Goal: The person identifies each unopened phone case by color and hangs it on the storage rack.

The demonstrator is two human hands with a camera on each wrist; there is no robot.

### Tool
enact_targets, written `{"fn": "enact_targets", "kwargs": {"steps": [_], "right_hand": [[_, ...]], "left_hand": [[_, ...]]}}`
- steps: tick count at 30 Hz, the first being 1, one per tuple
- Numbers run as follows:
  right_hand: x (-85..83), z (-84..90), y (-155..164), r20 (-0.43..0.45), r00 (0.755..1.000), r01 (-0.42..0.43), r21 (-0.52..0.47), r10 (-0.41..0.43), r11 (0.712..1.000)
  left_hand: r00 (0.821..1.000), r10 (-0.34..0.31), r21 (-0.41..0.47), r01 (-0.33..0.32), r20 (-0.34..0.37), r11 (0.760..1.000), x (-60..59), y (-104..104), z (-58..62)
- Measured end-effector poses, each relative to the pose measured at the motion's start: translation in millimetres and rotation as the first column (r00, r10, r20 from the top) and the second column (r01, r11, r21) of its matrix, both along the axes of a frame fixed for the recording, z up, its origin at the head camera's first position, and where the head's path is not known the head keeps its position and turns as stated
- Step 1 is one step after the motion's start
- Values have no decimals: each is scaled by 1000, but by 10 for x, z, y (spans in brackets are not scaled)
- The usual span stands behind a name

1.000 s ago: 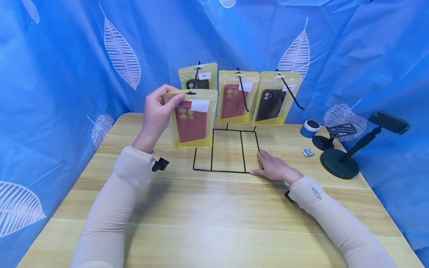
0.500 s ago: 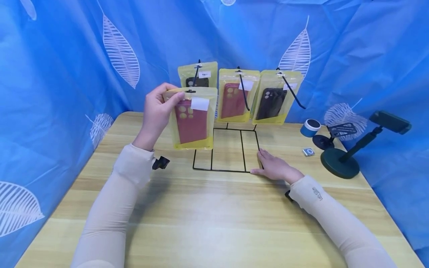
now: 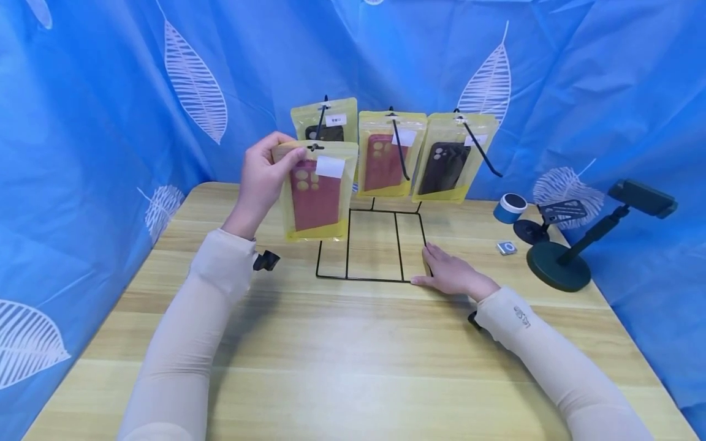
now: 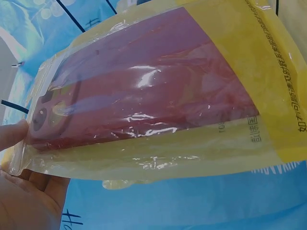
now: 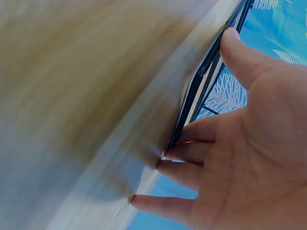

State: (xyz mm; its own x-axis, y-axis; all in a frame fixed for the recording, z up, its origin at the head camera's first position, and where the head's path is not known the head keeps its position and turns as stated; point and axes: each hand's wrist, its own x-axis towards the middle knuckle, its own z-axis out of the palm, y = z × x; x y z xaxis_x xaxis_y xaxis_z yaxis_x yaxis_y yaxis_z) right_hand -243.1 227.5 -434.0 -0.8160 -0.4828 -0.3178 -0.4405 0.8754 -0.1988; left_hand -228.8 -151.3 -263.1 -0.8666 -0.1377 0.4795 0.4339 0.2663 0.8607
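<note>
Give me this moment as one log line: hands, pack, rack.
left hand: pinches red case pack at top corner, raised by leftmost hook | right hand: flat on table, against wire rack base | hanging packs: three

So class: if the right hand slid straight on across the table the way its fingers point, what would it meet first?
The right hand already touches the black wire rack base at its near right corner, so that frame comes first; beyond it lies bare table.

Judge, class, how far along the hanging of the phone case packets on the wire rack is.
Done: three packets hang on the rack's hooks. In hand: the left hand pinches a fourth packet, holding a red case, by its top corner, its hang hole at the leftmost hook's tip, in front of the packet there. The right hand presses on the rack base. Left: sliding this packet on.
</note>
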Motion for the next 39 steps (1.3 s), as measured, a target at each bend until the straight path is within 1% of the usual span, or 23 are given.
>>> {"fn": "enact_targets", "kwargs": {"steps": [6,8,12,15,20,24,29,33,37,39], "right_hand": [[7,17,-4,0,1000,2,2,-2,1000],[11,20,-3,2,1000,5,2,-5,1000],[29,24,-12,7,1000,8,3,-8,1000],[43,29,-24,13,1000,11,6,-12,1000],[47,33,-28,13,1000,15,11,-15,1000],[38,43,-30,9,1000,14,14,-14,1000],[30,52,-26,10,1000,16,14,-16,1000],[44,58,-20,15,1000,15,15,-16,1000],[48,55,-10,22,1000,17,8,-17,1000],[43,51,-6,21,1000,15,1,-15,1000]], "left_hand": [[998,37,-56,-33,58,998,-189,-7,46],[995,67,-78,-61,74,995,-268,8,66],[983,146,-136,-130,115,982,-432,46,94],[974,174,-153,-153,141,976,-533,61,101],[975,166,-115,-150,147,982,-674,52,89],[978,158,-92,-146,138,985,-745,44,76],[977,160,-63,-152,143,986,-804,52,76],[976,152,-74,-142,155,987,-846,65,79],[977,149,-94,-136,152,986,-877,69,74],[979,143,-77,-133,147,988,-888,66,72]]}}
